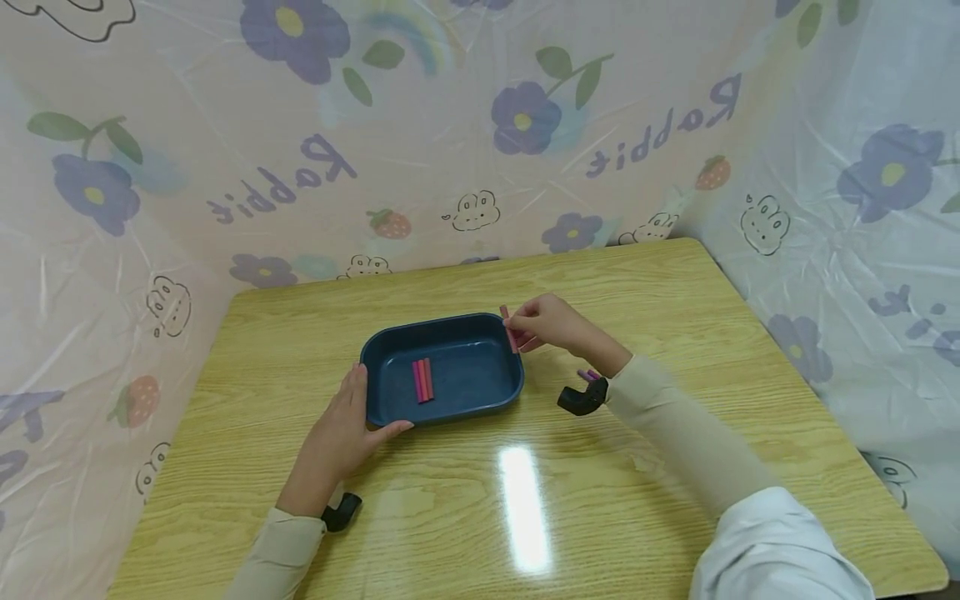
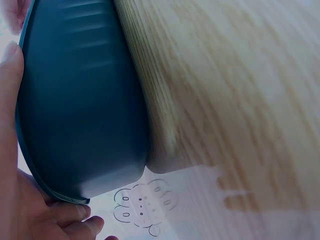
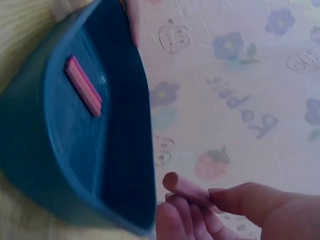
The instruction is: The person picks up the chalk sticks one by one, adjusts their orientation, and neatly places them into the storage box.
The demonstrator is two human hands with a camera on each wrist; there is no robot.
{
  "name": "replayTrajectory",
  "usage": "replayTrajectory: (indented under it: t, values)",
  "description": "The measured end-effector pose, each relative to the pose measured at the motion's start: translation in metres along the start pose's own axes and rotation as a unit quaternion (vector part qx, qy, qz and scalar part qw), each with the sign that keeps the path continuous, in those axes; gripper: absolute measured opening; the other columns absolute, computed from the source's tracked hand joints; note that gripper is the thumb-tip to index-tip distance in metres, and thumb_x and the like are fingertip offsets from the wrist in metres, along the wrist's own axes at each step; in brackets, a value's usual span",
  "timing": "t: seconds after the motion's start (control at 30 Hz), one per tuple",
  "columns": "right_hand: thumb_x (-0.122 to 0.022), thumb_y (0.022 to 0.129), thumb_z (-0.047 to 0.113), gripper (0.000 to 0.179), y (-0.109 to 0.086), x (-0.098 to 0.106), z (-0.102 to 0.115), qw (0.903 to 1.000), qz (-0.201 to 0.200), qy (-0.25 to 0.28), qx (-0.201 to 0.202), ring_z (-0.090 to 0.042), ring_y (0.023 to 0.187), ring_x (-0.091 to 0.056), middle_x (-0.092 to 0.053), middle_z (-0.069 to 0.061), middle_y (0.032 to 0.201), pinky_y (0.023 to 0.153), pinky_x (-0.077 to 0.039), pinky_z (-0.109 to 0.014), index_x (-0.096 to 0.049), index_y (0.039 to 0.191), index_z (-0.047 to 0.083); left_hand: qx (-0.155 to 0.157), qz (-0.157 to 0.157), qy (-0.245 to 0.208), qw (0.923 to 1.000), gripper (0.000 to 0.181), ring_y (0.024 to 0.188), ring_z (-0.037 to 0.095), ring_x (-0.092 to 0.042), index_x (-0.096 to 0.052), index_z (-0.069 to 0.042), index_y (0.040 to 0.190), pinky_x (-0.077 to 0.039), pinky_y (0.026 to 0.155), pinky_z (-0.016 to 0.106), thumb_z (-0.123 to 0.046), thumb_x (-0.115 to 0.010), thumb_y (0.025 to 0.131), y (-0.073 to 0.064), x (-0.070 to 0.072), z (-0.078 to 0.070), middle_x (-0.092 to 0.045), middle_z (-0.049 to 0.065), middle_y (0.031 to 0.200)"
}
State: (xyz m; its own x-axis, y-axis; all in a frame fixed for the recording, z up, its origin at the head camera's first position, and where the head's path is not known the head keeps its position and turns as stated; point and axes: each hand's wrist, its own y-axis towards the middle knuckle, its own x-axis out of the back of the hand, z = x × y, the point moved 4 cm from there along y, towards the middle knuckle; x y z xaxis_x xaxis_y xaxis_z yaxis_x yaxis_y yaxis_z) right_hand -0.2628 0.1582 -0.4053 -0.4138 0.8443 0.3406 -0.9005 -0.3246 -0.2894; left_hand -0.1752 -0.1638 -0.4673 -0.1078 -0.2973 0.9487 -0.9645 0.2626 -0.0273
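A dark blue rectangular tray (image 1: 480, 405) stands on the table. Three pink and red sticks (image 1: 423, 381), looking like crayons or chalks, lie side by side on its floor, left of centre. My left hand (image 1: 339, 433) rests against the tray's left end, its thumb along the near rim; the left wrist view shows the tray's outer wall beside that thumb (image 2: 9, 95). Over by the right end, my right hand (image 1: 547, 325) pinches a pinkish-red stick (image 1: 508, 327) between thumb and fingers. The right wrist view shows this stick's round end (image 3: 171, 180) beyond the tray's rim.
Purple sticks (image 1: 588, 376) lie on the table right of the tray, partly hidden by the black wrist camera (image 1: 583, 398). The wood-grain table (image 1: 622, 517) backs onto a patterned curtain (image 1: 450, 150). Another black wrist camera (image 1: 342, 512) sits at the left wrist.
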Motion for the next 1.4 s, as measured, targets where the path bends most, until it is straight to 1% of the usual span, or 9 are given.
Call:
replayTrajectory:
  t: [0.17,0.2,0.37,0.57,0.77,0.97,1.13,1.27,1.4]
  values:
    - [-0.057,0.094,0.023,0.032,0.011,-0.023,0.002,0.9996,0.024,-0.01,0.003,-0.025,0.077,-0.067,-0.068,-0.014,0.084,0.073,-0.055,-0.04,-0.066,0.099,-0.007,0.001,0.003,0.001,1.0,0.12,0.139,0.034,-0.01,0.004,-0.002,0.148,-0.023,0.106,0.052,-0.082,-0.041,0.071,-0.001,0.001,-0.001,-0.004,0.02,0.153]
    - [-0.058,0.093,0.024,0.033,0.016,-0.027,-0.002,0.9995,0.027,-0.014,0.005,-0.022,0.075,-0.067,-0.068,-0.012,0.082,0.072,-0.055,-0.04,-0.066,0.1,-0.007,0.001,0.004,0.001,1.0,0.12,0.139,0.034,-0.011,0.004,-0.002,0.148,-0.023,0.106,0.052,-0.082,-0.041,0.072,-0.001,0.001,-0.001,-0.004,0.02,0.153]
    - [-0.058,0.093,0.024,0.033,0.025,-0.042,-0.001,0.9991,0.04,-0.015,0.006,-0.021,0.074,-0.067,-0.068,-0.012,0.082,0.074,-0.054,-0.041,-0.066,0.101,-0.008,0.001,-0.002,-0.001,1.0,0.119,0.139,0.035,-0.011,0.003,-0.002,0.148,-0.023,0.106,0.052,-0.081,-0.043,0.072,-0.001,0.002,-0.002,-0.005,0.021,0.153]
    - [-0.057,0.094,0.02,0.031,0.032,-0.059,-0.002,0.9983,0.059,-0.002,0.002,-0.022,0.074,-0.067,-0.068,-0.013,0.081,0.075,-0.054,-0.042,-0.066,0.102,-0.009,0.0,-0.008,0.0,1.0,0.117,0.139,0.034,-0.012,0.003,-0.002,0.148,-0.023,0.106,0.052,-0.079,-0.044,0.073,0.0,0.001,0.0,-0.005,0.02,0.153]
    - [-0.059,0.092,0.018,0.028,0.044,-0.076,-0.009,0.9969,0.077,0.017,-0.007,-0.021,0.073,-0.067,-0.068,-0.013,0.08,0.072,-0.055,-0.04,-0.067,0.099,-0.008,0.0,-0.003,-0.005,1.0,0.118,0.139,0.035,-0.012,0.004,-0.002,0.148,-0.024,0.105,0.053,-0.08,-0.044,0.073,-0.001,0.001,0.0,-0.005,0.021,0.153]
    - [-0.061,0.091,0.017,0.022,0.05,-0.091,-0.01,0.997,0.075,0.006,-0.019,-0.021,0.068,-0.067,-0.068,-0.013,0.078,0.066,-0.056,-0.035,-0.069,0.089,-0.003,0.004,0.0,-0.011,0.9999,0.118,0.139,0.035,-0.012,0.004,-0.003,0.148,-0.024,0.106,0.053,-0.08,-0.044,0.072,-0.001,0.001,0.0,-0.004,0.02,0.153]
    - [-0.062,0.09,0.017,0.021,0.054,-0.104,-0.01,0.9969,0.074,0.001,-0.028,-0.02,0.065,-0.067,-0.068,-0.013,0.075,0.065,-0.056,-0.034,-0.069,0.085,-0.002,0.003,-0.001,-0.011,0.9999,0.117,0.139,0.035,-0.012,0.004,-0.003,0.148,-0.024,0.105,0.054,-0.079,-0.045,0.074,-0.001,0.0,0.001,-0.004,0.02,0.153]
    - [-0.062,0.09,0.015,0.021,0.057,-0.111,-0.009,0.9963,0.076,0.008,-0.038,-0.021,0.065,-0.067,-0.068,-0.014,0.074,0.067,-0.056,-0.037,-0.069,0.084,-0.004,0.001,0.002,-0.011,0.9999,0.117,0.139,0.035,-0.011,0.005,-0.003,0.148,-0.023,0.105,0.054,-0.079,-0.044,0.074,0.0,0.0,0.001,-0.003,0.02,0.153]
    - [-0.061,0.09,0.014,0.021,0.061,-0.117,-0.013,0.9959,0.073,0.022,-0.05,-0.02,0.062,-0.066,-0.067,-0.014,0.072,0.064,-0.056,-0.036,-0.067,0.08,-0.004,0.001,0.006,-0.014,0.9999,0.117,0.139,0.034,-0.01,0.005,-0.003,0.148,-0.023,0.106,0.054,-0.08,-0.043,0.073,-0.001,0.001,0.0,-0.003,0.02,0.153]
